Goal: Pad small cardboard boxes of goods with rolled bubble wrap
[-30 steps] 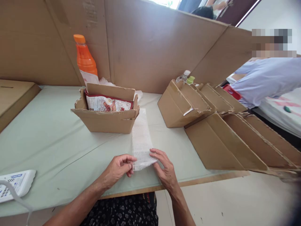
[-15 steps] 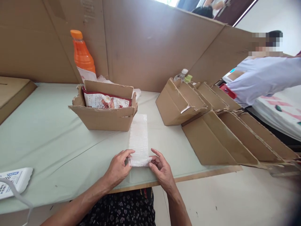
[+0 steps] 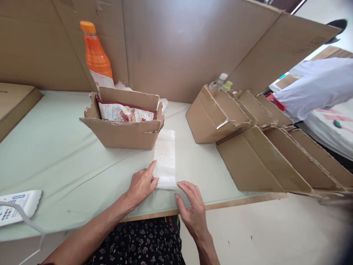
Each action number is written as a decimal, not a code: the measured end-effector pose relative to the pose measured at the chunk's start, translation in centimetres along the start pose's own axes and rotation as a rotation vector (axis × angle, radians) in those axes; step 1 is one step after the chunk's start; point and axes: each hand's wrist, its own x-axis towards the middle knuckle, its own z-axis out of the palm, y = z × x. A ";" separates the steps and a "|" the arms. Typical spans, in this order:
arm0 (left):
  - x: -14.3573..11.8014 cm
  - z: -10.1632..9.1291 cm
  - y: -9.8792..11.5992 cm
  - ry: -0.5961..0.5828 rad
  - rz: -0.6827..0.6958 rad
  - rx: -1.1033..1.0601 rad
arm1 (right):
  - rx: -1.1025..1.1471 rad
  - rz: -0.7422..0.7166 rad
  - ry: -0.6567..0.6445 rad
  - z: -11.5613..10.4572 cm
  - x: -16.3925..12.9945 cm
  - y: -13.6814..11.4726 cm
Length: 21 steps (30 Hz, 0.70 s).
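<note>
Item: one strip of bubble wrap (image 3: 164,156), laid flat on the pale green worktop (image 3: 82,165), in front of you and between your two hands. Long axis: running away from you, near end by your fingers, far end pointing toward the cardboard partition (image 3: 165,55).

Left hand (image 3: 143,186): the nearer of the two; the strip lies just to its right. Index finger extended along the strip's left edge, thumb at the near left corner, other fingers curled; whether you pinch the film, cannot tell.

Right hand (image 3: 191,204): open, holding nothing visible, thumb and fingers parted. The strip lies ahead and to its left, its near right corner just beside your fingertips; contact cannot be told.

Adjacent, far left of the strip: one open cardboard box (image 3: 124,136), containing a red-and-white printed pouch (image 3: 125,112). Behind it: one orange bottle (image 3: 97,55), orange cap.
</note>
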 end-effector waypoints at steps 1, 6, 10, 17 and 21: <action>0.1 0.0 0.0 -0.001 -0.003 0.002 | -0.033 -0.065 -0.075 0.1 0.0 -0.2; -0.6 0.2 -0.8 0.174 0.085 -0.087 | -0.149 -0.145 -0.205 2.0 1.0 0.4; -2.5 -0.3 -2.0 0.342 0.373 -0.154 | -0.120 -0.148 -0.152 2.2 1.7 0.8; -3.8 0.2 -2.0 0.232 0.431 -0.253 | 0.031 -0.040 -0.286 0.3 2.3 0.0; -3.5 0.6 -1.8 0.205 0.375 -0.287 | 0.066 0.046 -0.278 0.8 2.1 0.8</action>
